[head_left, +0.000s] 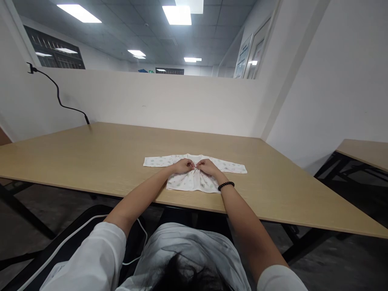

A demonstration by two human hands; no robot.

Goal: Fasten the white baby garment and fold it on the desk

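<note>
A small white long-sleeved shirt (194,184) with a faint print lies spread on the wooden table (115,145), both sleeves stretched out sideways. At the middle of its front, my left hand (183,165) pinches the cloth with thumb and fingertips. Close beside it, my right hand (207,166) pinches the cloth too, a black beaded bracelet (226,185) on its wrist. The fingertips of both hands almost meet, and creases fan out below them toward the hem. Whatever small detail sits between the fingertips is too small to make out.
A black flexible-neck stand (59,97) rises at the table's back left. Behind the table runs a low white partition (169,105). Another table (366,151) stands off to the right. A white cable (72,238) passes by my left side, below the table edge.
</note>
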